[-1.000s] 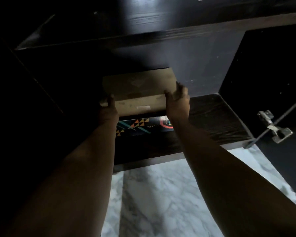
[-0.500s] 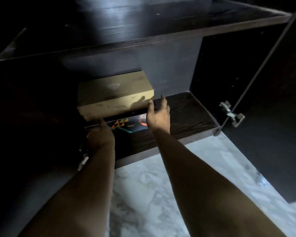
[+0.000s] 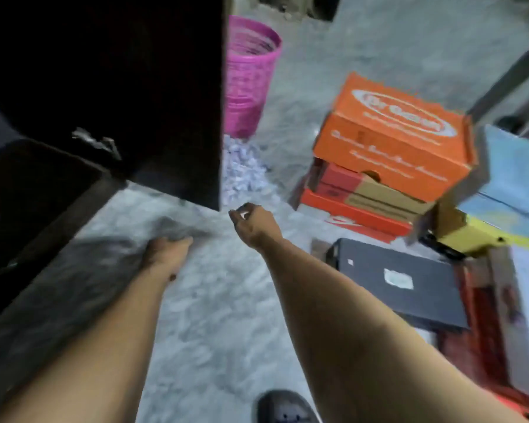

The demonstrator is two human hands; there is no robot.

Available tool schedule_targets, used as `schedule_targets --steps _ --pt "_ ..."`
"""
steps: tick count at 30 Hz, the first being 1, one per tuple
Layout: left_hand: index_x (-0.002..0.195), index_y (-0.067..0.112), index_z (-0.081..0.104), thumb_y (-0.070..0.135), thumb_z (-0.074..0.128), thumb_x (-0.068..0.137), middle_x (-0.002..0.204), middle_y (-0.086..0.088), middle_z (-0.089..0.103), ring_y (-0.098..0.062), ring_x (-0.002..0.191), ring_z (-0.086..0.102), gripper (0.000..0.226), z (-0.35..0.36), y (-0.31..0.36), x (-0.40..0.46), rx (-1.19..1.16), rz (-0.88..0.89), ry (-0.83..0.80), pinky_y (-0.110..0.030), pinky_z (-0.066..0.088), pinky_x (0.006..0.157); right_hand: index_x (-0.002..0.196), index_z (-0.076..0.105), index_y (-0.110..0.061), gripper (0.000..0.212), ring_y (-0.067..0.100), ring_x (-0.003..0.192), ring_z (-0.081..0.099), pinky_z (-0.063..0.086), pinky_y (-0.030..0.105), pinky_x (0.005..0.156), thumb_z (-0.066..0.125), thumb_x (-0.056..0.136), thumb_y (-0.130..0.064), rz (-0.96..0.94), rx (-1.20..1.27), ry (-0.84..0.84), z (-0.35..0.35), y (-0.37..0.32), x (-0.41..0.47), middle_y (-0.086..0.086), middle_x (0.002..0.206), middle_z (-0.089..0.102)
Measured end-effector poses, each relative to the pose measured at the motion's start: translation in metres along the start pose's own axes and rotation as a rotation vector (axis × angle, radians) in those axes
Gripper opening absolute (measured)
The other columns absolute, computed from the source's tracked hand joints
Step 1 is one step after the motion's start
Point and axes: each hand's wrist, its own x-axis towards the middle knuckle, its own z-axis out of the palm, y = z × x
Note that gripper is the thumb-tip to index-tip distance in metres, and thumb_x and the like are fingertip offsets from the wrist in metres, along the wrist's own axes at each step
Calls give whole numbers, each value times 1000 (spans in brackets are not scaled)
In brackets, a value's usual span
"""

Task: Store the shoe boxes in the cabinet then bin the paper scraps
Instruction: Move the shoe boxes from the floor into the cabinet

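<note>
The dark cabinet's open door [image 3: 153, 96] fills the upper left. Several shoe boxes stand on the floor to the right: an orange box [image 3: 394, 138] on top of red and brown boxes [image 3: 358, 196], a black box [image 3: 400, 279] nearer me, and blue [image 3: 513, 181] and yellow [image 3: 471, 233] boxes at the far right. Behind the door lies a pile of white paper scraps [image 3: 242, 172], and beyond it a pink bin [image 3: 248, 77]. My left hand [image 3: 167, 250] and my right hand [image 3: 252, 224] hang over the marble floor with loosely curled fingers, holding nothing.
A metal hinge [image 3: 97, 141] shows on the cabinet door. A dark shoe [image 3: 283, 407] is at the bottom edge. More red and white boxes [image 3: 507, 331] crowd the lower right. Marble floor [image 3: 214, 315] lies between the cabinet and the boxes.
Both hands have let go of the brown box left inside the cabinet and have drawn back. The view has swung right from the shelf to the floor, boxes and bin.
</note>
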Motion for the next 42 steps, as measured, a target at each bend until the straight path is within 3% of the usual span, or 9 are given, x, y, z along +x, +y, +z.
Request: schedule_targets --steps 4,9,12,14,21,24,31,35,42 --pt "79 7 63 52 66 65 78 -22 64 -38 77 68 47 110 65 -43 42 140 -248 -44 60 75 119 69 -14 39 35 112 64 48 36 87 52 99 -43 201 -21 255 -116 100 -30 14 119 71" --pt "82 15 65 47 67 76 89 -7 66 -34 94 66 33 222 105 -120 192 267 -485 -52 59 90 126 62 -14 46 36 121 60 49 40 98 50 96 -47 529 -27 372 -207 217 -99 16 129 66" --pt "130 17 61 45 70 87 131 -4 61 -30 122 59 52 278 100 -143 274 322 -605 -44 52 102 139 51 -15 63 39 129 54 46 43 107 51 91 -56 704 -81 311 -225 281 -133 19 142 56" --pt "149 14 41 40 72 89 142 -1 52 -27 129 54 73 301 93 -147 263 357 -575 -35 45 105 146 43 -18 68 41 133 49 42 45 110 54 92 -57 778 -110 271 -225 305 -150 19 149 47" --pt "117 25 62 48 75 77 118 -3 71 -33 107 67 47 330 48 -105 365 380 -360 -47 56 92 149 31 -19 83 39 137 31 41 47 105 69 85 -56 839 -58 360 -194 334 -163 20 147 35" --pt "112 22 62 38 72 90 113 -1 68 -28 104 66 29 326 35 -110 131 113 -466 -46 58 91 148 31 -15 99 40 135 34 40 49 105 75 74 -64 921 35 453 -198 334 -157 20 145 37" --pt "118 18 68 42 66 89 117 -4 72 -29 106 66 38 271 0 -93 21 186 -291 -43 54 96 122 60 -15 106 30 109 64 58 42 94 78 40 -80 830 153 301 -163 340 -156 10 122 66" --pt "119 16 69 40 66 89 117 -6 72 -32 107 66 38 187 -34 -69 -32 83 -144 -41 54 95 126 45 -11 92 32 100 64 53 35 57 87 61 -61 693 232 104 -116 282 -130 11 118 61" --pt "121 10 68 40 65 88 124 -18 68 -39 112 62 44 -33 -86 -54 -146 -92 305 -36 48 86 125 36 -21 69 22 101 66 58 37 64 82 78 -43 372 93 -441 0 121 -88 5 115 65"
